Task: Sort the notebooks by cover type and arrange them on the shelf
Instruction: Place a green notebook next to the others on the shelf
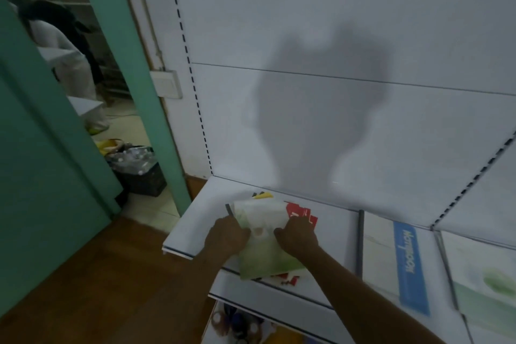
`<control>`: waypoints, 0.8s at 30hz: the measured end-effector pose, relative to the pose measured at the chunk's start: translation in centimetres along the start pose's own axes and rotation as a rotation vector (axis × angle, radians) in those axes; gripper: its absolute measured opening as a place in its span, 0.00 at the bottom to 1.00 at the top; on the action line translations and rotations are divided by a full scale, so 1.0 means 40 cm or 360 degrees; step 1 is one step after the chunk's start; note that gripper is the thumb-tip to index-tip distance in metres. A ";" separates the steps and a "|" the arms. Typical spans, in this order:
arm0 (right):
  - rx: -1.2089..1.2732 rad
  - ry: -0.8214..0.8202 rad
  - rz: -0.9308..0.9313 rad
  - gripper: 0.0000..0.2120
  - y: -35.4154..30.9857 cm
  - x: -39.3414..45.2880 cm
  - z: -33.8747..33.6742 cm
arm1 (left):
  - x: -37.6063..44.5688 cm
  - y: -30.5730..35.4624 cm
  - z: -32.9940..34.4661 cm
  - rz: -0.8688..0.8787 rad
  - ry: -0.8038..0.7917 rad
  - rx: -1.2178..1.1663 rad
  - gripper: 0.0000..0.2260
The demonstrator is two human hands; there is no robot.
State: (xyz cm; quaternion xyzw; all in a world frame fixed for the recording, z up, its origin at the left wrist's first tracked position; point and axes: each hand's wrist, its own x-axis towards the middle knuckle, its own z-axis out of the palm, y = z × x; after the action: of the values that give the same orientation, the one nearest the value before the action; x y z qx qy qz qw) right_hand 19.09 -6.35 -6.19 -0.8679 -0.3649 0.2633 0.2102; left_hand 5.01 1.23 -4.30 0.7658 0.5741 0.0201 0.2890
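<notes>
Both forearms reach in, left hand (226, 237) and right hand (297, 234) each with a grip pinching a side edge of the green-and-white notebook (262, 248). It tops a messy stack on the shelf (195, 220), red covers (300, 212) poking out beyond the right grip. Looks light, floppy, probably slick, so I'd hold the edges.

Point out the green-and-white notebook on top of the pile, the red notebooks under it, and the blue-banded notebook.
green-and-white notebook (264, 257), head view, lower cover.
red notebooks (296, 211), head view, exposed top corner.
blue-banded notebook (410, 268), head view, blue band.
</notes>
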 end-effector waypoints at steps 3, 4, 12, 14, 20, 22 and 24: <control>-0.0020 0.0112 0.0173 0.23 -0.021 -0.008 0.032 | -0.009 -0.013 0.006 0.0064 -0.0081 -0.0178 0.19; -0.0022 0.0145 0.0213 0.23 -0.028 -0.011 0.041 | -0.011 -0.014 0.007 0.0064 -0.0081 -0.0200 0.19; 0.0135 0.0320 0.0367 0.24 -0.038 -0.058 0.096 | -0.003 -0.058 -0.001 0.0032 -0.0076 -0.0395 0.21; 0.0253 0.0348 0.0429 0.24 -0.032 -0.067 0.092 | -0.004 -0.050 -0.003 0.0016 -0.0088 -0.0484 0.24; 0.0544 0.0633 0.0628 0.23 0.056 -0.122 0.019 | -0.059 0.083 0.031 0.0322 -0.0283 -0.0827 0.14; 0.0534 0.0781 0.0691 0.23 0.116 -0.158 -0.040 | -0.106 0.155 0.057 0.0504 -0.0376 -0.0924 0.12; 0.0468 0.0849 0.0705 0.19 0.192 -0.205 -0.113 | -0.163 0.238 0.096 0.0628 -0.0487 -0.0986 0.11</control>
State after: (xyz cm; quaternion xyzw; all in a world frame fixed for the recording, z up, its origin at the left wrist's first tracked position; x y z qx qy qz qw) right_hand 20.98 -18.19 -4.49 -0.9245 -0.0591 0.1167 0.3581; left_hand 12.43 -7.85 -1.11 0.7322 0.3328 0.1331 0.5792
